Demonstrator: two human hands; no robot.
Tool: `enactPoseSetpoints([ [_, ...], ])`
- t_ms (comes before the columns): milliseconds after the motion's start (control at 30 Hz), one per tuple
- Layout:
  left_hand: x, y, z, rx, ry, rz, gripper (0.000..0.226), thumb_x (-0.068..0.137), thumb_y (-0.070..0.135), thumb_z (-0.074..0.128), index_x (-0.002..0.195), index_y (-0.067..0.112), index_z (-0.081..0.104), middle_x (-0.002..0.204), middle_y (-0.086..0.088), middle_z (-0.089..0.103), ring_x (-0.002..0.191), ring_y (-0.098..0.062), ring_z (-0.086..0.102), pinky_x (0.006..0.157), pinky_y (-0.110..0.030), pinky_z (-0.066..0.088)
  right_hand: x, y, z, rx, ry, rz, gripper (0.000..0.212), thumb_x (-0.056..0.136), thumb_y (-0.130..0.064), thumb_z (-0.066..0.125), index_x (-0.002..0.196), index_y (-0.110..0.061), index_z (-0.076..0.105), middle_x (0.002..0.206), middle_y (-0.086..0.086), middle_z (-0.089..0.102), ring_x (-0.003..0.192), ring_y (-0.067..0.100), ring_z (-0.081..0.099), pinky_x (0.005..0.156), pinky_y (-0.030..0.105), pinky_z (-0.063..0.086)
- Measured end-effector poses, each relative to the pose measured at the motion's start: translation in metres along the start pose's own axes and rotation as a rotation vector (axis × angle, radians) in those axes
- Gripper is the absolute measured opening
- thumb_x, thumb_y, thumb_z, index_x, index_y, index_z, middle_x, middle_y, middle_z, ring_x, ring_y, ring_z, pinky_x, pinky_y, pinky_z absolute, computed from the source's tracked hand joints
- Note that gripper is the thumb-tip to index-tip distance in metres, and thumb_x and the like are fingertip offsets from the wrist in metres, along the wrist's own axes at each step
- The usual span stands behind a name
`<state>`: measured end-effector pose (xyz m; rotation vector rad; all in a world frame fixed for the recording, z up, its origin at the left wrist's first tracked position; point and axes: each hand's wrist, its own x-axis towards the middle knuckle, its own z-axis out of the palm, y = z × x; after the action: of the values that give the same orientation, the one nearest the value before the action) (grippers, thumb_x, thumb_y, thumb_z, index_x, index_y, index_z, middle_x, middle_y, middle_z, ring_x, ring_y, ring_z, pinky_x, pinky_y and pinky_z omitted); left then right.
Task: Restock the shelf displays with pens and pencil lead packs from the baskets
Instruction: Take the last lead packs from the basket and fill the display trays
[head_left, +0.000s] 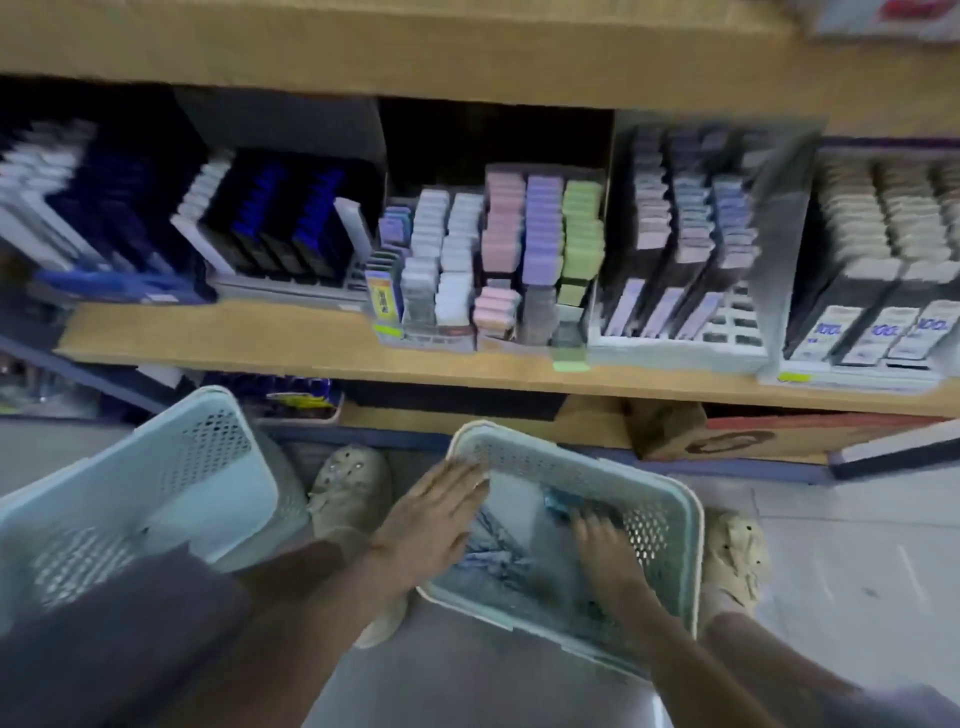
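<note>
Below shelf (208, 332), left hand (436, 519) flat on basket (571, 443)

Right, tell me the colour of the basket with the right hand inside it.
Pale mint-blue with perforated walls; the basket shows best in the head view.

A wooden shelf (234, 332) carries a row of display trays, all blurred. At the left stands a tray of black and blue packs (270, 223), in the middle a tray of pastel pink, purple and green packs (540, 228), then a tray of dark packs (675, 223), and at the far right beige packs (883, 208). Below, on the grey floor (831, 545), are a cardboard box (727, 436) under the shelf, two pale baskets (691, 545) and two beige shoes (348, 483).
</note>
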<state>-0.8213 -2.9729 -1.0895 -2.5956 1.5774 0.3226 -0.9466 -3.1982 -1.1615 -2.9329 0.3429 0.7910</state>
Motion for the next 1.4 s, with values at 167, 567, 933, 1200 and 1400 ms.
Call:
enactPoseSetpoints([
  [167, -0.002, -0.011, 0.021, -0.131, 0.066, 0.072, 0.045, 0.087, 0.036, 0.046, 0.119, 0.012, 0.066, 0.141, -0.011, 0.050, 0.133, -0.026, 0.044, 0.109, -0.042, 0.033, 0.035, 0.009, 0.059, -0.005, -0.075, 0.019, 0.049, 0.072, -0.006, 0.043, 0.119, 0.003, 0.047, 0.099, 0.025, 0.069, 0.081, 0.040, 0.069, 0.059, 0.046, 0.057],
  [567, -0.007, -0.002, 0.023, -0.015, 0.155, 0.027, 0.048, 0.078, 0.044, 0.052, 0.110, 0.011, 0.067, 0.116, -0.011, 0.064, 0.109, -0.026, 0.056, 0.107, -0.042, 0.028, 0.044, 0.004, 0.047, -0.050, -0.078, -0.019, 0.057, 0.052, -0.011, 0.081, 0.104, 0.003, 0.064, 0.087, 0.019, 0.068, 0.076, 0.036, 0.062, 0.057, 0.041, 0.055],
  [933, 0.006, -0.024, 0.031, -0.109, 0.174, 0.195, 0.040, 0.087, 0.037, 0.049, 0.116, 0.018, 0.069, 0.142, -0.009, 0.050, 0.138, -0.024, 0.036, 0.116, -0.045, 0.019, 0.041, 0.005, 0.029, -0.164, -0.045, -0.103, 0.059, 0.088, -0.011, 0.055, 0.142, -0.001, 0.032, 0.139, 0.018, 0.041, 0.126, 0.032, 0.041, 0.106, 0.045, 0.031],
  [1200, 0.002, -0.022, 0.030, -0.126, 0.201, 0.174, 0.035, 0.085, 0.033, 0.049, 0.105, 0.016, 0.072, 0.135, -0.013, 0.056, 0.131, -0.028, 0.045, 0.114, -0.046, 0.023, 0.046, -0.005, 0.029, -0.195, -0.065, -0.138, 0.061, 0.089, -0.009, 0.053, 0.143, -0.003, 0.025, 0.142, 0.017, 0.035, 0.130, 0.032, 0.036, 0.106, 0.044, 0.029],
  [1400, 0.002, -0.021, 0.030, -0.162, 0.234, 0.169, 0.033, 0.087, 0.029, 0.046, 0.101, 0.015, 0.072, 0.134, -0.013, 0.056, 0.130, -0.029, 0.047, 0.115, -0.045, 0.023, 0.047, -0.010, 0.030, -0.206, -0.064, -0.170, 0.068, 0.092, -0.012, 0.046, 0.148, -0.001, 0.009, 0.147, 0.017, 0.025, 0.134, 0.032, 0.027, 0.110, 0.041, 0.025],
])
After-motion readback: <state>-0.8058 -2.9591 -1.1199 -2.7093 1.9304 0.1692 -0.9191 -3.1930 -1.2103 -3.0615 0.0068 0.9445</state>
